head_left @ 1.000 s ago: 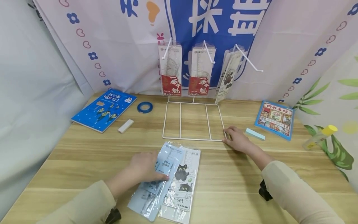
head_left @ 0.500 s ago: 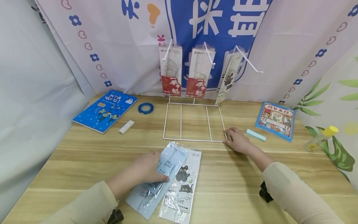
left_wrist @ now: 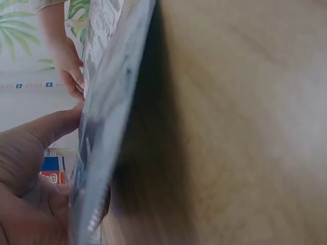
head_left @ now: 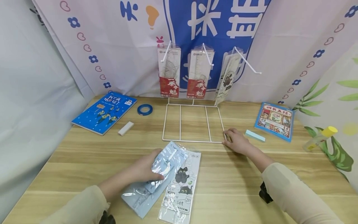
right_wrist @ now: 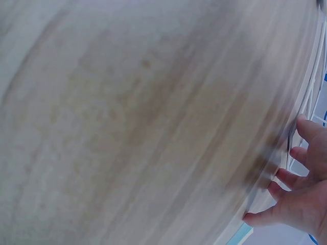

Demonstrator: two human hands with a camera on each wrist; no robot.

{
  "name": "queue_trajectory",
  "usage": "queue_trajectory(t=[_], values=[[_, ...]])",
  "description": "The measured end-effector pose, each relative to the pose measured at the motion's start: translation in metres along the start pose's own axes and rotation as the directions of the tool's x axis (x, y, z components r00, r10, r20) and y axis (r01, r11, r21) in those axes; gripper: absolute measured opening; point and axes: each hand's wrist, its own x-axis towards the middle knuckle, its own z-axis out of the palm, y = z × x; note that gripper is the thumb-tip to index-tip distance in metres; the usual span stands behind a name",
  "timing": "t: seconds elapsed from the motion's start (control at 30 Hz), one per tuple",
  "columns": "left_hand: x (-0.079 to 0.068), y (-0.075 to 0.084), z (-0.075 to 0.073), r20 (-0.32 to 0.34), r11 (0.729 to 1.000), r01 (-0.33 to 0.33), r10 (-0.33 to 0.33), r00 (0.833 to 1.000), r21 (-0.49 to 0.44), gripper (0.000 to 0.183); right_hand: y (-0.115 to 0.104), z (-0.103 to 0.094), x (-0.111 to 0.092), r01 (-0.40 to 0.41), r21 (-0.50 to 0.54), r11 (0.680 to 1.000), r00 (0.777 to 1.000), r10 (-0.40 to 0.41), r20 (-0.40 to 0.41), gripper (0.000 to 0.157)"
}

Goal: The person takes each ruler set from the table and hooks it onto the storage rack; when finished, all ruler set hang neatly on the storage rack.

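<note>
My left hand (head_left: 146, 168) grips a light-blue ruler-set packet (head_left: 165, 161) in clear plastic, thumb on top and the other fingers hidden beneath. In the left wrist view the packet (left_wrist: 112, 117) is tilted up, with a dark shadow on the table under it. Partly overlapped by it, a white ruler-set packet (head_left: 183, 189) with black cats lies on the table. Farther right, my right hand (head_left: 237, 141) rests on the near right corner of a white wire rack (head_left: 193, 141). Its fingers (right_wrist: 260, 218) are spread at the rack's edge in the right wrist view.
Two red-and-white ruler packets (head_left: 169, 74) and a cat packet (head_left: 227, 77) hang on the rack's hooks. A blue book (head_left: 103, 113), tape roll (head_left: 144, 114) and white eraser (head_left: 126, 128) lie left; a teal block (head_left: 255, 136), picture book (head_left: 275, 121) and yellow-capped glue bottle (head_left: 318, 140) are right.
My left hand has tilted the light-blue packet and drawn its lower end a little to the left, uncovering more of the cat packet. My right hand stays at the rack's corner.
</note>
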Motion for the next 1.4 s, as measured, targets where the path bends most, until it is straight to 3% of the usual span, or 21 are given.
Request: queue_trajectory(t=[0.23,0.47,0.63,0.83,0.93,1.03,1.17,1.3,1.4], values=[[-0.004,-0.003,-0.006,0.093,0.981,0.029,-0.011,0.996,-0.190,0.093,-0.001,0.001,0.001,0.019,-0.001,1.000,1.000,-0.019,-0.009,0.049],[-0.005,-0.006,-0.005,0.083,0.970,0.034,-0.014,0.996,-0.241,0.091,0.000,0.002,0.001,0.022,-0.006,1.000,1.000,-0.023,-0.011,0.049],[0.001,-0.004,-0.015,0.015,0.944,0.033,-0.030,0.999,-0.327,0.090,0.000,0.003,0.002,0.021,-0.003,1.000,1.000,-0.021,-0.003,0.049],[0.006,0.017,-0.047,-0.111,0.907,-0.082,0.040,0.993,-0.413,0.091,0.000,0.004,0.002,0.027,0.004,1.000,1.000,-0.027,-0.005,0.050],[0.005,0.033,-0.068,-0.203,0.880,-0.212,0.136,0.970,-0.425,0.089,0.000,0.003,0.001,0.033,0.000,0.999,0.999,-0.033,-0.010,0.049],[0.003,0.048,-0.087,-0.323,0.833,-0.373,0.250,0.913,-0.409,0.086,0.000,0.002,0.001,0.028,-0.004,1.000,0.999,-0.028,-0.015,0.049],[0.002,0.062,-0.102,-0.456,0.786,-0.488,0.301,0.838,-0.378,0.083,0.000,0.000,0.000,0.026,-0.006,1.000,0.999,-0.026,-0.019,0.048],[0.002,0.069,-0.106,-0.518,0.764,-0.518,0.287,0.806,-0.383,0.080,0.000,0.001,0.000,0.025,-0.004,1.000,1.000,-0.025,-0.016,0.048],[0.004,0.069,-0.107,-0.529,0.756,-0.522,0.277,0.802,-0.395,0.080,0.000,0.001,0.000,0.027,-0.004,1.000,1.000,-0.027,-0.013,0.048]])
